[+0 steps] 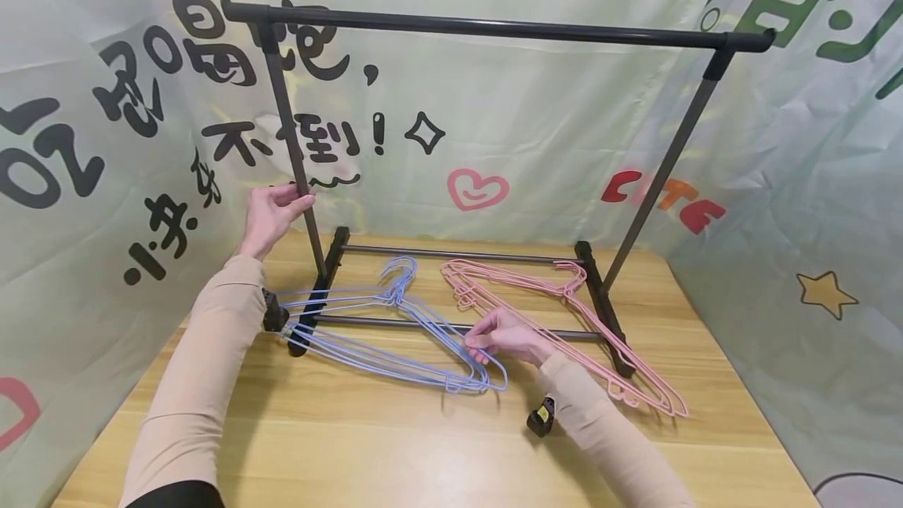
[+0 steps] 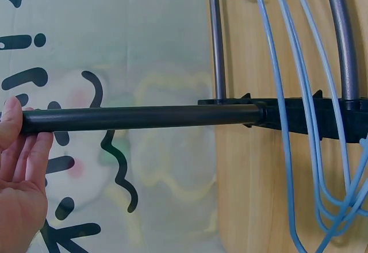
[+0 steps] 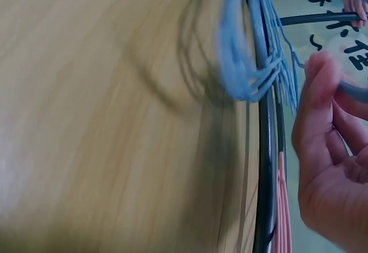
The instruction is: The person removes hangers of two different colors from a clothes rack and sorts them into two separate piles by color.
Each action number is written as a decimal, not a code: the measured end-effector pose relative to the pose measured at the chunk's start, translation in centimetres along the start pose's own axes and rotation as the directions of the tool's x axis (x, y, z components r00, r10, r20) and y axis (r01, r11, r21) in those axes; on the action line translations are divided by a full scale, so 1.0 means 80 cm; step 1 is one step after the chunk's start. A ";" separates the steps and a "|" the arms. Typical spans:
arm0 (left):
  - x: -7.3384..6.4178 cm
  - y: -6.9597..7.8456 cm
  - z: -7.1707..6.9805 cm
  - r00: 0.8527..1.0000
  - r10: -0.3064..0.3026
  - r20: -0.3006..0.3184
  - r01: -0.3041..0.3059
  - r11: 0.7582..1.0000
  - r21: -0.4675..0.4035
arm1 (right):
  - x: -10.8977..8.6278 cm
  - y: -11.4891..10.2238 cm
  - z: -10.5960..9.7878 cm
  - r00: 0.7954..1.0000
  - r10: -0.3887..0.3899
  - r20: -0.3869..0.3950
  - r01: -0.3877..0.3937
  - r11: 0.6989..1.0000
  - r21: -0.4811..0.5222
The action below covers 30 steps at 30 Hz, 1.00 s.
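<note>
My left hand [image 1: 271,214] holds the left upright [image 1: 284,112] of a dark garment rack partway up. In the left wrist view, its thumb and fingers [image 2: 35,155] close around the tube [image 2: 144,117] from either side. Several blue clothes hangers [image 1: 384,363] lie bunched across the rack's left base, hooks toward the back. My right hand [image 1: 511,335] pinches the right end of a blue hanger between thumb and fingers. In the right wrist view, the hand [image 3: 333,155] is close beside the blurred bunch of blue hangers [image 3: 238,75].
Pink hangers [image 1: 564,288] lie across the right half of the base. The rack's top bar [image 1: 494,27] spans above, and the right upright [image 1: 656,186] leans outward. Everything stands on a wooden table [image 1: 367,445], with printed cloth [image 1: 550,116] hanging behind and at the sides.
</note>
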<state>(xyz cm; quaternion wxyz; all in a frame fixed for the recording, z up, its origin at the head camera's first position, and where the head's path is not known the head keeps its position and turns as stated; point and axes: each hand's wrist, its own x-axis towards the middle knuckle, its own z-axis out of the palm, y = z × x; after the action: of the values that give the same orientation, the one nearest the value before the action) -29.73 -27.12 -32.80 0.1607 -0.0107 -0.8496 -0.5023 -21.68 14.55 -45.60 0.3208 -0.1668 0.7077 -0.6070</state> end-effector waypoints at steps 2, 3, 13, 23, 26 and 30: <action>0.000 0.000 0.000 1.000 -0.001 -0.003 0.001 1.000 0.008 | -0.001 0.000 0.001 1.000 -0.003 -0.030 0.002 0.998 -0.062; 0.000 0.001 0.000 1.000 -0.001 -0.005 0.001 1.000 0.013 | -0.001 -0.001 0.002 0.999 -0.005 -0.049 0.000 0.995 -0.102; -0.001 0.002 0.000 1.000 0.003 -0.006 -0.003 1.000 0.008 | -0.001 0.004 0.007 0.984 -0.097 -0.148 0.036 0.927 -0.372; -0.001 0.002 0.000 1.000 0.017 -0.003 -0.017 1.000 -0.006 | -0.005 0.002 0.010 0.984 -0.089 -0.152 0.026 0.926 -0.376; -0.001 0.002 -0.001 1.000 0.021 -0.002 -0.021 1.000 -0.011 | -0.005 0.002 0.009 0.983 -0.088 -0.161 0.023 0.930 -0.366; -0.002 0.001 -0.001 1.000 0.026 -0.013 -0.026 1.000 -0.014 | -0.006 0.001 0.008 0.981 -0.096 -0.167 0.030 0.932 -0.362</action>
<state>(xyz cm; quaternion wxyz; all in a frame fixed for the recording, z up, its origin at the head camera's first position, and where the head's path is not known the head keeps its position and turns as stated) -29.57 -27.14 -32.72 0.1727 -0.0195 -0.8448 -0.5061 -20.88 14.44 -45.60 0.1996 -0.1890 0.8268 -0.4907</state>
